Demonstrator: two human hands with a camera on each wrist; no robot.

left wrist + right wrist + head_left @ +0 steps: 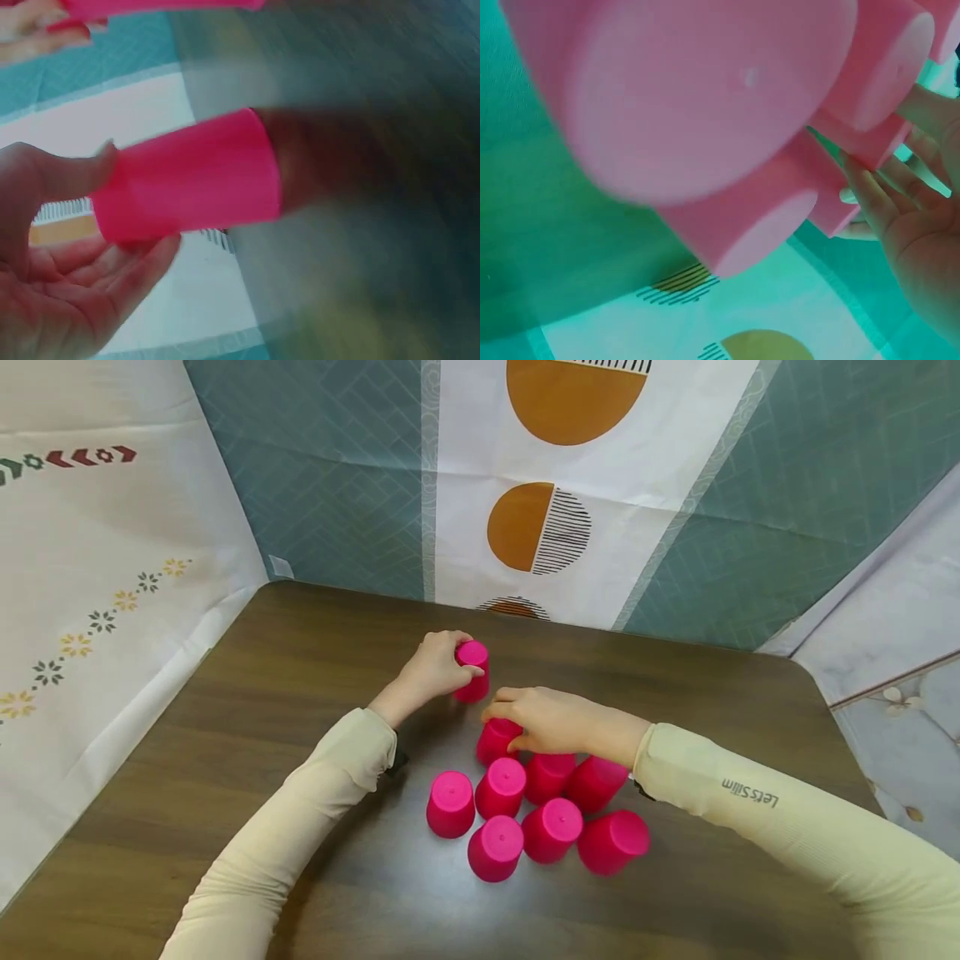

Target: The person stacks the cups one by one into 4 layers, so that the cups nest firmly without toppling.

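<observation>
My left hand (435,666) grips an upside-down pink cup (474,681) near the table's far side, thumb on one side and fingers on the other. The left wrist view shows this cup (191,180) with its wide rim toward the table; whether it touches the wood I cannot tell. Close by on the right, my right hand (551,718) holds another upside-down pink cup (495,741) from above, at the far edge of a cluster of pink cups (501,789). In the right wrist view, nearer cups (757,225) partly hide the held cup (866,139).
Several more upside-down cups stand close together in front of the right hand, with one cup (450,804) at the cluster's left and another (613,843) leaning at its right. The brown wooden table (352,643) ends at a patterned cloth backdrop (345,485).
</observation>
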